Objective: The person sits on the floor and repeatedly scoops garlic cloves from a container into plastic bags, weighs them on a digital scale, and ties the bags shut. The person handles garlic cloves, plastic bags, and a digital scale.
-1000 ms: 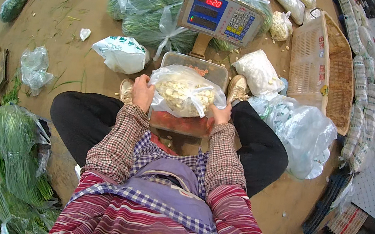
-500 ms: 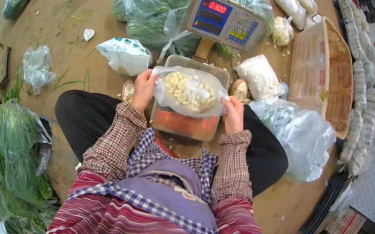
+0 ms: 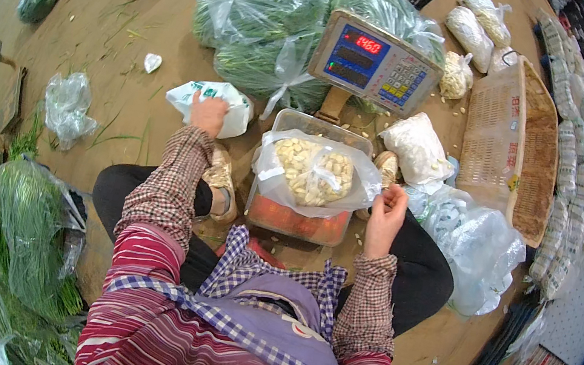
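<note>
A clear plastic bag of peeled garlic cloves (image 3: 298, 164) rests on the metal pan of a digital scale (image 3: 346, 225). My right hand (image 3: 387, 217) is closed, its fingertips pinching at the bag's right edge. To the left, my left hand (image 3: 209, 114) lies on a white plastic bag with green print (image 3: 236, 116). Its fingers are bent at the top of that bag, and their tips are partly hidden. The scale's tilted display (image 3: 377, 64) stands behind the pan, with red digits lit.
Large bags of green stalks (image 3: 266, 10) lie behind the scale. At right are a white sack (image 3: 416, 149), crumpled plastic bags (image 3: 477, 246) and a plastic crate (image 3: 495, 131). More bundled greens (image 3: 32, 233) lie at left. My crossed legs frame the scale.
My left hand has let go of the garlic bag and moved left onto the white bag. The garlic bag now sits on the pan, and the display digits differ. The view has shifted slightly.
</note>
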A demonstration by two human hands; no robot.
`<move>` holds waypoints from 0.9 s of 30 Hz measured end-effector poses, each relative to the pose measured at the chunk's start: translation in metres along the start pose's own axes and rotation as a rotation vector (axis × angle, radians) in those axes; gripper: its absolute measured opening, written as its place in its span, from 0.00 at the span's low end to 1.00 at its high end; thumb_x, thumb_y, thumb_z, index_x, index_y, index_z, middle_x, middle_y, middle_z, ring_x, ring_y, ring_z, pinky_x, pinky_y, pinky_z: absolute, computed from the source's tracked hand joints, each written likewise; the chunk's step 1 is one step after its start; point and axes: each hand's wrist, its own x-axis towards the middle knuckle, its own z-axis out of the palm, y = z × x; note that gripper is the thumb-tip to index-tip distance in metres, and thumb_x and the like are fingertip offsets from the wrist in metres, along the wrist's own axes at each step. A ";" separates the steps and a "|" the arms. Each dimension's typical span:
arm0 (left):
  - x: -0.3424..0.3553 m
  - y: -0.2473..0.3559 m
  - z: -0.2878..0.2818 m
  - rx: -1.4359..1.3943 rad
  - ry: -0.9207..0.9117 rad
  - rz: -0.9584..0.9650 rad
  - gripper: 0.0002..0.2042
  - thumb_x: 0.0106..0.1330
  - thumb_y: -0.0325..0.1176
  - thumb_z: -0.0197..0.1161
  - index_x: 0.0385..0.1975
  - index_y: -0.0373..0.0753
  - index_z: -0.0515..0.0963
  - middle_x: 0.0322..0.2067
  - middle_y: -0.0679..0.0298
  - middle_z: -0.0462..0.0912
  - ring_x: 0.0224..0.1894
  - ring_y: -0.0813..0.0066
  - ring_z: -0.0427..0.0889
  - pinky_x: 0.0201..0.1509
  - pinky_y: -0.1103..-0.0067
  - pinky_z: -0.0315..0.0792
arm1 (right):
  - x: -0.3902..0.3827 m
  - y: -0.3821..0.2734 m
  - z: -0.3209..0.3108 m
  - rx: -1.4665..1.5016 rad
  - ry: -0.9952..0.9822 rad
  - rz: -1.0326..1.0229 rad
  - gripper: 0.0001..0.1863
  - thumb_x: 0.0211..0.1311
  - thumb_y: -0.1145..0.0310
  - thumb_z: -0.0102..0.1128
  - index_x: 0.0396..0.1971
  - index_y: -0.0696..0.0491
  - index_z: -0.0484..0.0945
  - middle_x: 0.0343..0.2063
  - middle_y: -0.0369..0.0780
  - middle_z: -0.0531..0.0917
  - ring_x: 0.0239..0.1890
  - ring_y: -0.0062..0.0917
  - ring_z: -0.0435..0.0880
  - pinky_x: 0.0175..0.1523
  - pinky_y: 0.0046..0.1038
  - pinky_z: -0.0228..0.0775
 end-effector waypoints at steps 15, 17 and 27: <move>-0.081 0.068 -0.277 0.016 0.327 0.760 0.04 0.43 0.26 0.52 0.20 0.37 0.70 0.18 0.62 0.67 0.23 0.66 0.68 0.28 0.75 0.65 | -0.019 -0.083 0.015 -0.159 -0.730 -0.613 0.45 0.36 0.67 0.64 0.55 0.56 0.47 0.52 0.50 0.55 0.56 0.40 0.54 0.56 0.33 0.52; -0.095 0.094 -0.322 0.067 0.410 0.860 0.04 0.43 0.26 0.55 0.20 0.36 0.70 0.17 0.62 0.67 0.22 0.66 0.68 0.26 0.75 0.65 | -0.022 -0.097 0.011 -0.108 -0.699 -0.680 0.51 0.33 0.68 0.66 0.57 0.55 0.41 0.55 0.49 0.50 0.58 0.39 0.50 0.58 0.33 0.50; -0.106 0.257 -0.359 -0.354 0.430 1.203 0.07 0.49 0.31 0.55 0.20 0.34 0.74 0.20 0.54 0.74 0.27 0.59 0.75 0.28 0.71 0.68 | -0.073 0.020 -0.058 1.583 -0.647 0.059 0.35 0.43 0.52 0.59 0.52 0.47 0.59 0.52 0.36 0.64 0.55 0.33 0.59 0.58 0.42 0.50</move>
